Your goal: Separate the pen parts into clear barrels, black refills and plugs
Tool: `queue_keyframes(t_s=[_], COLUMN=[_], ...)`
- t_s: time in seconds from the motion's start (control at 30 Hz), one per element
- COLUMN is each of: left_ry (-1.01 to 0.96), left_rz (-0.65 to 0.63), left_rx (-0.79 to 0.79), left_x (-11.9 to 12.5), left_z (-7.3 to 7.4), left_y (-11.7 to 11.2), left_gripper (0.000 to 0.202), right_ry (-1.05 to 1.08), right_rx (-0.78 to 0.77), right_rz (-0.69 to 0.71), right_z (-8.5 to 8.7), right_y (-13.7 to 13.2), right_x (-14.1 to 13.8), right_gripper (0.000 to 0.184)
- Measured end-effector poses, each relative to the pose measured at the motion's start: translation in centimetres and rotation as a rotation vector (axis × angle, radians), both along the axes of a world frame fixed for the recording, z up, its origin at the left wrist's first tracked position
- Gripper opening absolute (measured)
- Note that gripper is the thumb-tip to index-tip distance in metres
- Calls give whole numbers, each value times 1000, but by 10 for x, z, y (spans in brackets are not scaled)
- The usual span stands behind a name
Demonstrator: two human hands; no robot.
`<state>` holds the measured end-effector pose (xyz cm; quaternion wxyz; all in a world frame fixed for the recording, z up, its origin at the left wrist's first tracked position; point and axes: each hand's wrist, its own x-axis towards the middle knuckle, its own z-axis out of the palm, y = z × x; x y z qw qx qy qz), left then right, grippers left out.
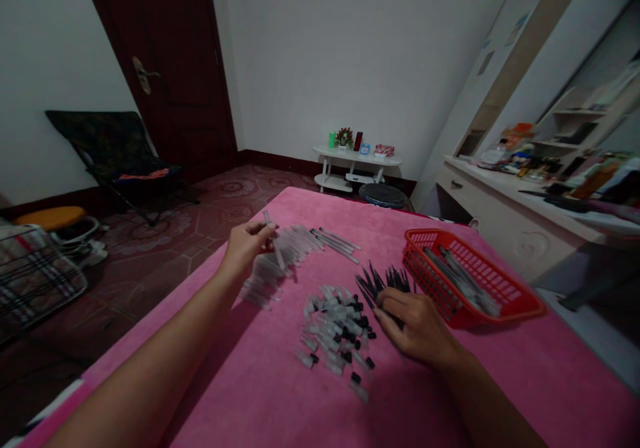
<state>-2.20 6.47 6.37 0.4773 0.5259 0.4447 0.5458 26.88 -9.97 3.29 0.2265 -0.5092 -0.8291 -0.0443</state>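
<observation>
My left hand [255,238] pinches a slim clear plastic tube [279,255], held tilted above a row of similar clear tubes [300,240] on the pink cloth. To the right of that row lie several longer, greyish pen-like sticks [337,238]. My right hand [413,321] is closed at the near ends of a bunch of black pointed pieces [395,278]; its fingers hide which of them it grips. Between my hands is a heap of small translucent caps [330,328], some with black ends.
A red plastic basket [430,281] with more grey sticks [465,278] stands right of my right hand. The pink cloth [240,395] covers the table. A white dresser [505,215] is at the right, with a black round stool [383,195] beyond the table.
</observation>
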Motion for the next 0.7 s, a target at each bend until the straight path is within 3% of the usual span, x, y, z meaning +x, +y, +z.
queue_keyframes(t_s=[0.07,0.17,0.27,0.37,0.53,0.7], left_ry=[-56,12,48,19,-31,60], left_rz=[-38,-19,-25,5,-42,-132], left_rx=[-136,-256,-333,-402,-526,-520], left_x=[-20,-57,-93,-115,-111,-106], left_z=[0,-6,-20,-34,-40,-44], left_y=[1,-6,-20,-37,-62,-62], left_gripper=[29,34,34,35,53,86], right_ry=[24,76,151,228,118,-126], right_rx=[-2,-5,-19,-19,-78,-226], right_rz=[4,25,10,-98,-374,-610], right_z=[-2,-3,-3,1,4,-5], right_y=[1,1,5,18,62,103], right_x=[-1,-4,-10,-18,-29,-31], right_gripper=[26,25,23,22,13,24])
